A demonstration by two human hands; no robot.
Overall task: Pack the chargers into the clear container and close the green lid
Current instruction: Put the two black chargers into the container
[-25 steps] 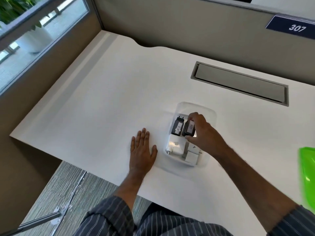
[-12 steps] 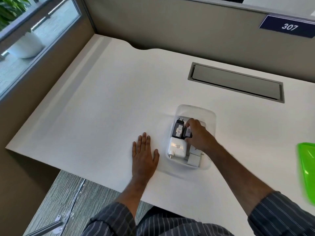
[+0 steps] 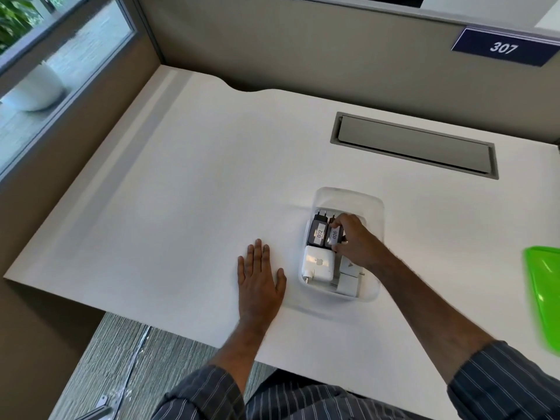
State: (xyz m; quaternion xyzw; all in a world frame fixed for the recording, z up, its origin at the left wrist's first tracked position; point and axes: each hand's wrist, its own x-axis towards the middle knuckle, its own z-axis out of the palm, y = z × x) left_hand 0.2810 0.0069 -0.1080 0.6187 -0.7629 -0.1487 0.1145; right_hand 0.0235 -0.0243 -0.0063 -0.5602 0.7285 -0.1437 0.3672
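Observation:
A clear container (image 3: 348, 197) stands open on the white desk. Inside lie two black chargers side by side, one labelled 002 (image 3: 317, 235) and one labelled 026 (image 3: 334, 234), a white square charger (image 3: 318, 263) in front of them, and smaller white chargers (image 3: 348, 281) at the near right. My right hand (image 3: 354, 241) reaches into the container and pinches the black charger labelled 026. My left hand (image 3: 260, 275) lies flat on the desk just left of the container, fingers apart, holding nothing. The green lid (image 3: 545, 295) rests at the right edge of the view, partly cut off.
A grey cable hatch (image 3: 415, 145) is set into the desk behind the container. Beige partition walls close the back and left, with a window at the far left. The desk's near edge runs just below my left wrist.
My right hand has settled the 026 charger lower beside the 002 one and shifted slightly. The left hand stays flat. The view has tilted a little.

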